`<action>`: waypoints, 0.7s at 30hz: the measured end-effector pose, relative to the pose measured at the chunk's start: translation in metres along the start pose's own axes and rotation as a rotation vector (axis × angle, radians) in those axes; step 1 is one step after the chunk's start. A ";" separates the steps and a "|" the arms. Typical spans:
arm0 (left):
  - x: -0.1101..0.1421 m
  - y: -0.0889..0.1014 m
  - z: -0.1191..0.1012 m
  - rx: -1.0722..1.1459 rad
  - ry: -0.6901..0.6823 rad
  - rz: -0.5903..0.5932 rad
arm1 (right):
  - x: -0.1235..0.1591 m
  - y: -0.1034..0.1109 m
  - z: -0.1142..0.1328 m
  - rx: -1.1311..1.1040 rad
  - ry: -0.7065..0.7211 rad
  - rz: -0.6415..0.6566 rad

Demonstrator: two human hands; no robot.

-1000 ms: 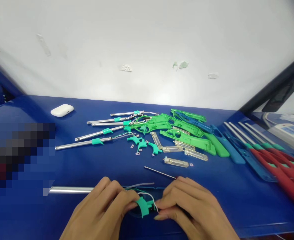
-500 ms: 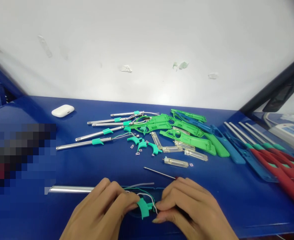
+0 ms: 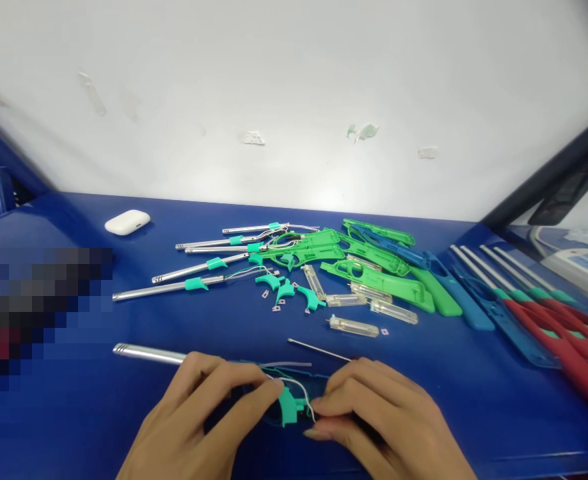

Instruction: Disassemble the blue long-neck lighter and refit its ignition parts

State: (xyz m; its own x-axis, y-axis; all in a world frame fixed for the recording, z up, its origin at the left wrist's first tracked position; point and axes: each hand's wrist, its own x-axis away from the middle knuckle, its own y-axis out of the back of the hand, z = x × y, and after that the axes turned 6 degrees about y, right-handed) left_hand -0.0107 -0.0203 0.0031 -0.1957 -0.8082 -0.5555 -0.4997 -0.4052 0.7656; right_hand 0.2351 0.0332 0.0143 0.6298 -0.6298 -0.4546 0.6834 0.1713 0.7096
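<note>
The left hand [image 3: 209, 420] and right hand [image 3: 389, 417] meet at the near edge of the blue tabletop [image 3: 474, 407], with a teal trigger piece [image 3: 288, 407] between them. The left thumb and forefinger are closed on its far left edge; the right thumb and forefinger pinch the end of a white wire [image 3: 301, 389] beside its stub. The trigger piece's long axis runs roughly near to far, its concave face turned left and its short stub pointing right, at the right fingertips.

Just beyond, a silver tube [image 3: 149, 353] emerges from behind the left hand, its slotted tip pointing left and slightly away; its long axis slants from far left to near right. A screwdriver [image 3: 319, 349] lies past the right knuckles, its shaft pointing left and away.

Farther out lie clear cartridges [image 3: 354, 326], loose teal pieces [image 3: 310, 298], more silver tubes [image 3: 154, 290] with slotted tips leftward, and green shells [image 3: 379, 280]. Red handles [image 3: 549, 333] lie at right. A white case [image 3: 127, 223] sits far left, before the white wall [image 3: 294, 80].
</note>
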 end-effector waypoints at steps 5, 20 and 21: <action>-0.003 0.003 0.002 -0.092 0.031 0.004 | -0.003 0.001 0.000 0.027 0.029 -0.015; -0.002 0.000 -0.002 0.021 0.027 0.038 | 0.001 0.001 0.000 0.064 0.062 -0.063; -0.001 -0.001 -0.004 0.037 0.023 0.028 | 0.002 0.001 0.000 0.067 0.063 -0.064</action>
State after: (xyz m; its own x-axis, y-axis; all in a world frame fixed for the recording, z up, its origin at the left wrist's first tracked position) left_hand -0.0071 -0.0206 0.0045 -0.1913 -0.8287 -0.5261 -0.5251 -0.3664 0.7681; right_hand 0.2368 0.0327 0.0139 0.6089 -0.5890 -0.5314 0.6982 0.0798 0.7115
